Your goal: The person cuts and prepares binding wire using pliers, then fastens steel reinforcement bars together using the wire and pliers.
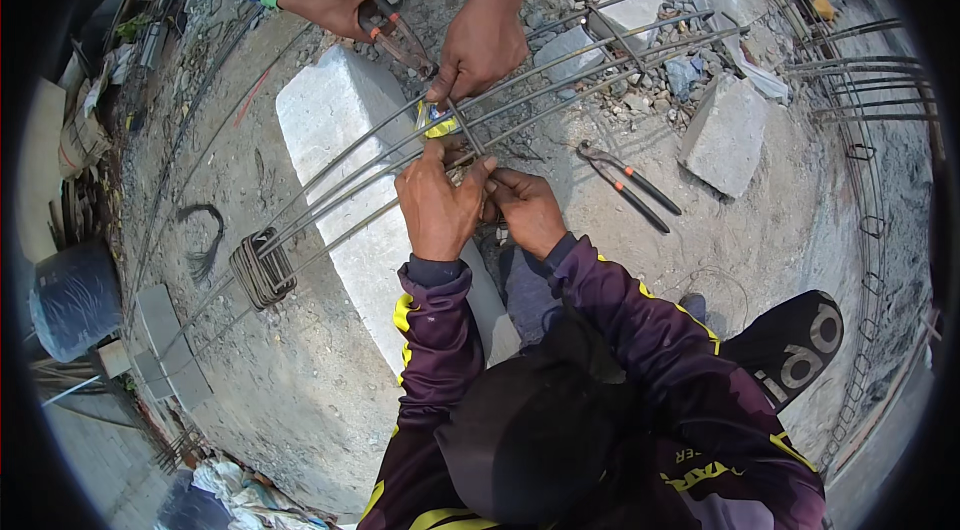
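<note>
Several long steel reinforcing bars [352, 192] run diagonally over a pale concrete block [337, 109]. My left hand [442, 196] is at the nearest bar, by a square steel stirrup [466, 128] set around the bars. My right hand [525, 203] meets it, fingertips close together; what lies between them is too small to tell. Across from me, a co-worker's hand [484, 42] touches the stirrup's far corner, and the other holds pincers [394, 34]. Orange-and-black pincers [626, 185] lie on the ground right of my right hand. A bunch of stirrups [262, 269] hangs around the bars at left.
Broken concrete blocks [726, 136] and gravel [555, 8] lie at upper right. A coil of thin wire [206, 237] rests on the ground at left, near flat grey blocks [169, 342]. More rebar [870, 68] juts in at the right edge.
</note>
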Available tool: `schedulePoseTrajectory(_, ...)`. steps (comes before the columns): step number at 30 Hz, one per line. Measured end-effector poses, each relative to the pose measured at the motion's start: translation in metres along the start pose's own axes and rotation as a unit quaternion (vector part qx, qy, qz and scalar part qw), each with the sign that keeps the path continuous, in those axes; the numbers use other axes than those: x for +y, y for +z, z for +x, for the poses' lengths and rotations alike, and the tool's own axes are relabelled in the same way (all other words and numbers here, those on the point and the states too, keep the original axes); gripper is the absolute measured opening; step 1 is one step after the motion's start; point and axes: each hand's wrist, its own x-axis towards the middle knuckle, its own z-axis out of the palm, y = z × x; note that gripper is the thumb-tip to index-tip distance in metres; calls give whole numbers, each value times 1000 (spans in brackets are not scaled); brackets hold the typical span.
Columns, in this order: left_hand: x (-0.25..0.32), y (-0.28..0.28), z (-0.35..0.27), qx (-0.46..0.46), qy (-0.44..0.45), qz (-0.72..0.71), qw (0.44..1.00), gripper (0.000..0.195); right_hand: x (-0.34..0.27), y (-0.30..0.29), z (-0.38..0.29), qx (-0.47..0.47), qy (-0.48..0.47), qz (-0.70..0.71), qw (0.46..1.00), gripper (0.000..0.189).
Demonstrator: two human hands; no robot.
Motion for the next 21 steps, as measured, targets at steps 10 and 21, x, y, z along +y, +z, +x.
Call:
schedulePoseTrajectory(10,2,12,-6,27,-38,67,997,39,12,2,7,33,-62,-28,997,20)
schedulePoseTrajectory(21,0,18,-6,108,-36,19,993,41,11,15,3,91,-106,-27,990,21)
